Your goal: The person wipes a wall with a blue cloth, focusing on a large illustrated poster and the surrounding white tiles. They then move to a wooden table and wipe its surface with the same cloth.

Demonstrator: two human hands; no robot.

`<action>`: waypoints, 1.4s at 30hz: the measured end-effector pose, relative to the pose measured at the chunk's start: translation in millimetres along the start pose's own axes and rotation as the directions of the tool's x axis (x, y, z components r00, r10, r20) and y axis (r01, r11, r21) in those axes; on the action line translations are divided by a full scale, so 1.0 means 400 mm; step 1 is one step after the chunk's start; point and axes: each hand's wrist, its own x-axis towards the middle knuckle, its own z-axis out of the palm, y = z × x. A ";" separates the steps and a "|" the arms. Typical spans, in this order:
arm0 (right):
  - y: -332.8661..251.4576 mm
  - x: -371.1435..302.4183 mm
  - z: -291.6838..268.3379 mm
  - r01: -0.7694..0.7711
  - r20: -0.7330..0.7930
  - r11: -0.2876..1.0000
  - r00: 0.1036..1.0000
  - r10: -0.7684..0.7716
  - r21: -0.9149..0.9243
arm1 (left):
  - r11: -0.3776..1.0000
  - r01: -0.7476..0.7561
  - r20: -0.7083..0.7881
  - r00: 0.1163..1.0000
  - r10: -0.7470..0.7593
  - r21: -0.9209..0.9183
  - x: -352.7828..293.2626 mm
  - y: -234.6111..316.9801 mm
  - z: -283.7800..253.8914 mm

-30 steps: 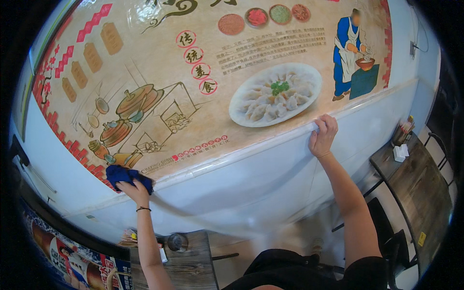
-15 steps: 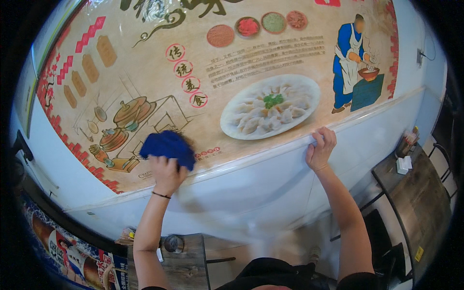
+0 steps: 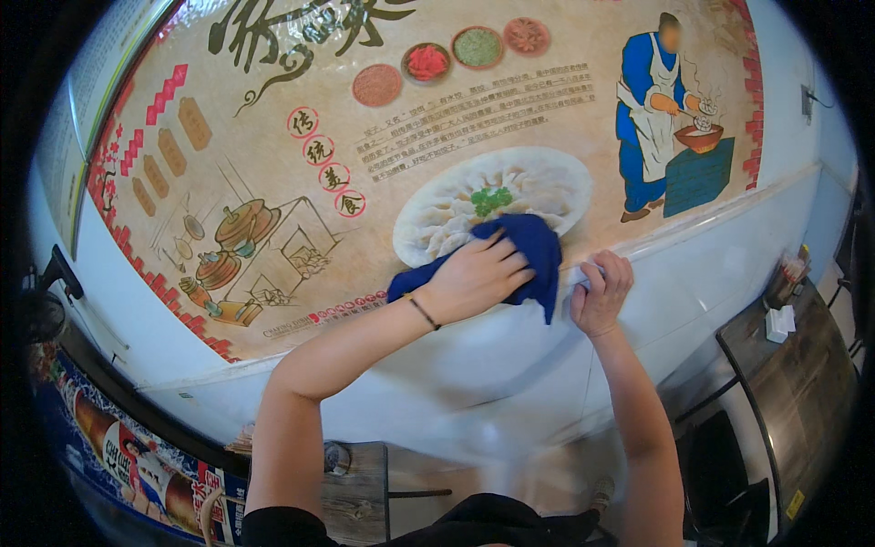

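A dark blue cloth (image 3: 536, 246) lies bunched against the wall poster (image 3: 355, 246), over the lower part of its printed plate of dumplings. My left hand (image 3: 478, 278) presses on the cloth, fingers bent over it, and a thin dark band circles that wrist. Part of the cloth sticks out on either side of the hand. Close by on the right, my right hand (image 3: 602, 290) rests with curled fingers over the narrow white ledge (image 3: 674, 239) under the poster. No cloth is in that hand.
Below the ledge runs a white tiled wall (image 3: 665, 301). At the right stands a dark wooden table (image 3: 802, 392) with a tissue pack (image 3: 779, 323) and a utensil holder (image 3: 786, 278). Another table (image 3: 355, 492) is at lower left, beside a blue printed box (image 3: 137, 456).
My left hand has swept the cloth rightward along the poster, from the stove drawing to the dumpling plate. My right hand stays on the ledge. The view has shifted slightly.
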 end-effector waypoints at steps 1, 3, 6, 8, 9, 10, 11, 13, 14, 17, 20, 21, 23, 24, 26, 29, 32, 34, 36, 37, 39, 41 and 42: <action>0.000 0.001 0.000 0.006 0.001 1.000 1.000 -0.006 -0.003 | 0.999 -0.007 0.006 1.000 0.007 -0.033 0.025 0.005 0.008; 0.007 -0.006 0.006 -0.003 -0.008 1.000 1.000 0.003 -0.008 | 0.999 -0.032 -0.031 0.999 0.031 -0.042 0.079 0.010 0.019; 0.007 -0.007 0.012 -0.012 -0.028 1.000 1.000 0.012 -0.009 | 0.997 -0.056 -0.086 0.995 0.052 -0.052 0.116 0.017 0.038; 0.001 -0.009 0.018 -0.008 -0.041 0.998 0.999 0.006 -0.060 | 0.997 -0.041 0.012 0.999 0.042 -0.064 0.115 0.025 0.031; 0.004 -0.009 0.015 -0.007 -0.023 0.998 1.000 0.006 -0.061 | 0.995 -0.048 -0.004 0.999 0.048 -0.082 0.108 0.022 0.023; 0.007 -0.007 0.011 -0.006 -0.004 0.998 1.000 0.006 -0.062 | 0.993 -0.056 -0.019 0.998 0.054 -0.100 0.096 0.015 0.015; 0.007 -0.005 0.007 -0.008 0.014 0.998 1.000 0.009 -0.058 | 0.991 -0.063 -0.029 0.998 0.059 -0.117 0.078 0.007 0.005; 0.006 0.001 0.005 0.005 0.008 0.999 1.000 -0.005 -0.051 | 0.995 -0.044 0.012 0.999 0.045 -0.088 0.032 -0.007 -0.017; 0.005 0.003 -0.002 0.002 0.019 0.998 1.000 -0.001 -0.060 | 0.996 -0.024 0.024 0.999 0.027 -0.086 0.009 -0.007 -0.019; -0.006 0.012 -0.006 -0.013 0.011 0.999 1.000 0.013 -0.046 | 0.995 0.051 0.044 0.998 -0.047 -0.083 -0.080 -0.001 -0.022; -0.006 0.009 -0.007 -0.023 0.027 0.999 0.999 0.024 -0.045 | 0.989 0.129 0.091 0.988 -0.122 -0.071 -0.172 0.009 -0.051; -0.007 0.009 -0.009 -0.026 0.035 0.998 0.999 0.028 -0.050 | 0.986 0.154 0.113 0.983 -0.146 -0.065 -0.202 0.013 -0.066; -0.010 0.011 -0.011 -0.032 0.044 0.998 0.998 0.035 -0.062 | 0.984 0.176 0.144 0.975 -0.170 -0.031 -0.270 0.014 -0.094; -0.016 0.012 -0.007 -0.036 0.047 0.997 0.998 0.039 -0.062 | 0.977 0.213 0.193 0.960 -0.204 -0.027 -0.315 0.018 -0.103; -0.019 0.007 -0.007 -0.041 0.050 0.997 0.998 0.044 -0.060 | 0.971 0.237 0.218 0.948 -0.231 0.000 -0.386 0.023 -0.120; -0.012 0.009 -0.009 -0.034 0.038 0.998 0.999 0.036 -0.049 | 0.961 0.275 0.245 0.934 -0.260 -0.027 -0.471 0.030 -0.124; -0.005 0.011 -0.007 -0.030 0.024 0.999 0.999 0.031 -0.045 | 0.945 0.318 0.316 0.906 -0.281 -0.073 -0.514 0.031 -0.115; -0.002 0.006 -0.007 -0.032 0.016 0.998 0.999 0.033 -0.046 | 0.948 0.312 0.384 0.884 -0.268 -0.057 -0.520 0.034 -0.123; -0.005 0.004 -0.009 -0.023 0.000 0.999 1.000 0.023 -0.028 | 0.958 0.286 0.396 0.884 -0.249 -0.035 -0.517 0.039 -0.133; 0.002 0.010 -0.007 -0.020 -0.008 1.000 1.000 0.020 -0.018 | 0.962 0.272 0.404 0.883 -0.240 -0.025 -0.509 0.037 -0.137; -0.003 0.011 -0.007 -0.027 -0.012 1.000 1.000 0.027 -0.014 | 0.981 0.191 0.432 0.889 -0.154 -0.045 -0.477 0.032 -0.131; -0.006 0.005 -0.008 -0.035 -0.011 0.999 0.999 0.035 -0.005 | 0.990 0.130 0.498 0.863 -0.083 -0.062 -0.434 0.032 -0.118; -0.004 0.006 -0.006 -0.035 -0.013 0.999 0.999 0.035 0.005 | 0.988 0.127 0.499 0.864 -0.065 -0.092 -0.400 0.033 -0.116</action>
